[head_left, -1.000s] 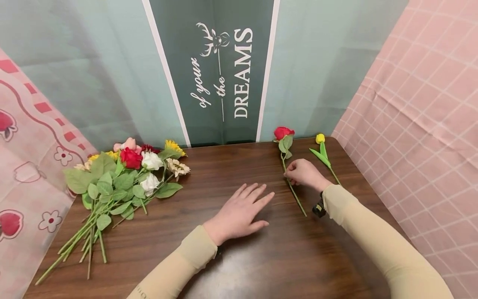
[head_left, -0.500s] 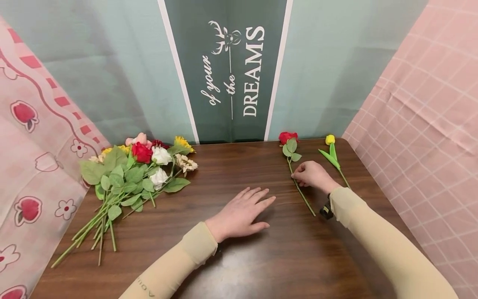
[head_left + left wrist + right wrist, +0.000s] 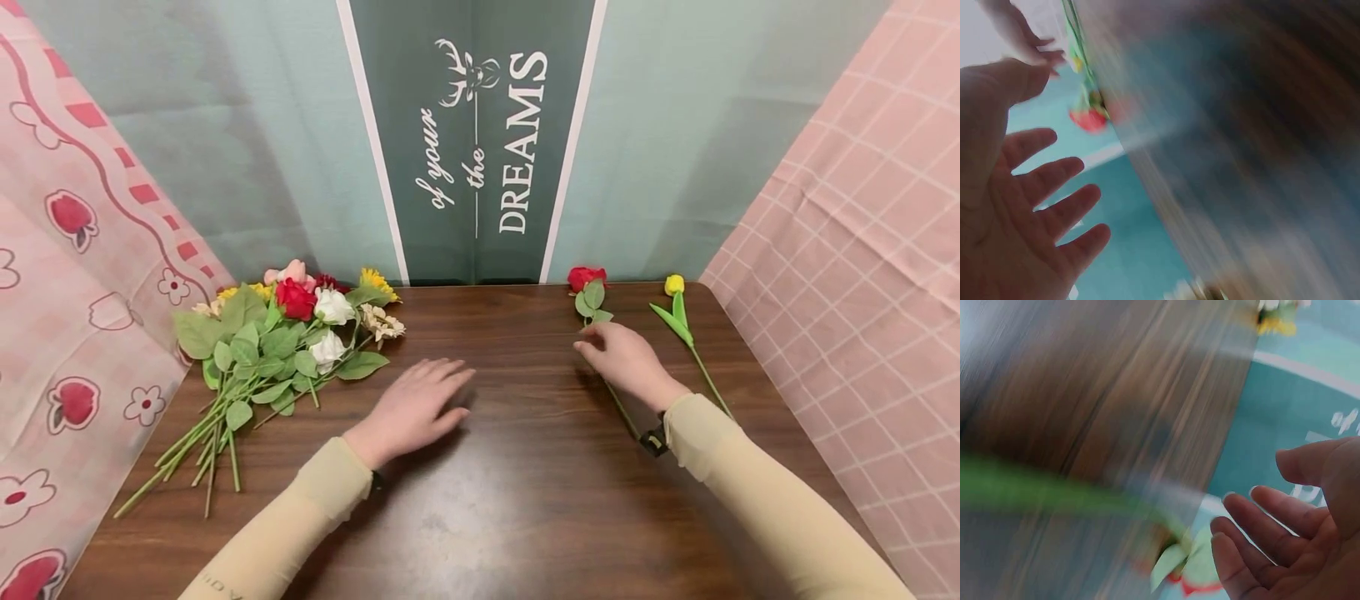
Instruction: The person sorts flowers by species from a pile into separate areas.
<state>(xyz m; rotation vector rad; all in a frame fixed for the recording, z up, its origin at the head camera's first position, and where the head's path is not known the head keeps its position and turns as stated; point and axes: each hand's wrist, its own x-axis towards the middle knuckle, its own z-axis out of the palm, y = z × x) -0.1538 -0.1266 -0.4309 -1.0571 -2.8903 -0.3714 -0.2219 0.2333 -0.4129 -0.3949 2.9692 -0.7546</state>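
A red rose (image 3: 586, 277) lies on the brown table (image 3: 510, 467) near the back edge, its stem running under my right hand (image 3: 618, 358). That hand hovers over the stem with relaxed, open fingers (image 3: 1260, 531) and holds nothing. A yellow tulip (image 3: 674, 286) lies just right of it. My left hand (image 3: 420, 400) is flat and open over the table's middle, fingers spread (image 3: 1054, 206), a short way right of a bunch of mixed flowers (image 3: 277, 333). Both wrist views are motion-blurred.
The flower bunch (image 3: 247, 367) has long stems reaching toward the table's front left. Patterned pink cloth (image 3: 82, 292) hangs on the left, pink checked cloth (image 3: 862, 250) on the right, and a green "DREAMS" backdrop (image 3: 480, 142) stands behind.
My right hand has let go of the rose stem and opened above it. My left hand has slid left toward the flower bunch. The head view shifted slightly.
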